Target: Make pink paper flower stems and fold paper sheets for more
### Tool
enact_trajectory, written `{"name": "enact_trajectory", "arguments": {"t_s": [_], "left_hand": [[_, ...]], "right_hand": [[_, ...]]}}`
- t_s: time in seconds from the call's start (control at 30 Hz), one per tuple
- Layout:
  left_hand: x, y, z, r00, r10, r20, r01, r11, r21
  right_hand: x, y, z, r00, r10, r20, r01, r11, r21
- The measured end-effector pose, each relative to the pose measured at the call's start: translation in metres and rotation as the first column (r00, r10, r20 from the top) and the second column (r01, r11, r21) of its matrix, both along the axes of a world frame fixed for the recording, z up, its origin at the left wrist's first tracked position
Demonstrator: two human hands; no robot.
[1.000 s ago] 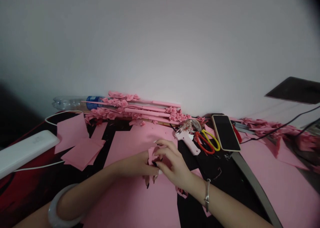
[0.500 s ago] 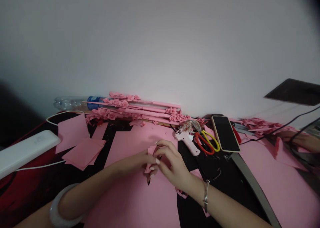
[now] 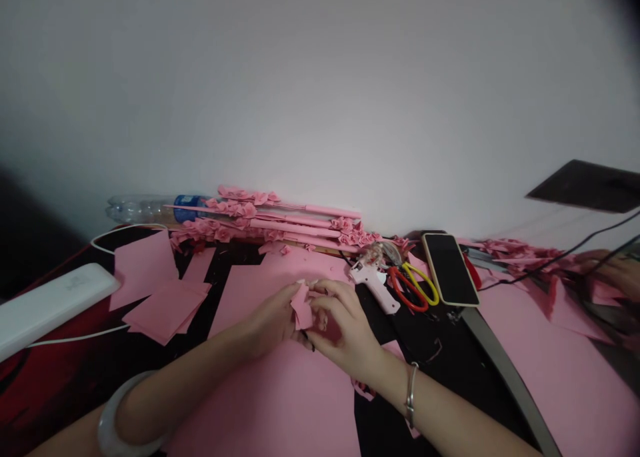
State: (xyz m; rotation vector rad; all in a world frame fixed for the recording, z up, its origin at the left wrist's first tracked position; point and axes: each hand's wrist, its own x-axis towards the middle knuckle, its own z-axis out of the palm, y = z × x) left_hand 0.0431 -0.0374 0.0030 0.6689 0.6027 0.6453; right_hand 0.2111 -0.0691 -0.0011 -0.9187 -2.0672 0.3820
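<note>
A small folded piece of pink paper (image 3: 301, 308) is held up between my two hands, above a large pink sheet (image 3: 280, 390). My left hand (image 3: 273, 323) grips it from the left, its fingers partly behind the paper. With fingers bent, my right hand (image 3: 345, 320) pinches its right side. Just beyond my right hand lie a pink-white glue gun (image 3: 376, 287) and scissors (image 3: 411, 287) with red and yellow handles. Cut pink scraps (image 3: 367, 387) show under my right wrist.
Paper flower stems (image 3: 295, 223) lie along the wall beside a plastic bottle (image 3: 140, 208). Pink squares (image 3: 167, 307) and a white power strip (image 3: 60, 297) are at left. A phone (image 3: 451, 270) sits at right; farther right is another person's hand (image 3: 613, 273) near pink paper.
The folded paper has turned and shows more of its face. My left hand has shifted its hold, its thumb now up behind the paper. The other person's hand has moved slightly right.
</note>
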Motion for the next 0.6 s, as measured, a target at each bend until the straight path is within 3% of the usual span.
{"name": "enact_trajectory", "arguments": {"t_s": [0.3,0.47,0.6], "left_hand": [[-0.0051,0.0049,-0.0059,0.997,-0.053,-0.052,0.050,0.997,-0.052],[-0.0044,0.0052,-0.0005,0.997,0.006,-0.080,-0.013,0.996,-0.093],[-0.0052,0.0064,-0.0015,0.999,-0.040,-0.037,0.037,0.997,-0.068]], "right_hand": [[0.0032,0.0044,0.0008,1.000,0.024,-0.013,-0.024,0.999,-0.021],[0.0053,0.0056,0.0016,0.994,0.036,-0.105,-0.039,0.999,-0.025],[0.0075,0.0082,0.0016,0.985,0.022,-0.171,-0.043,0.992,-0.118]]}}
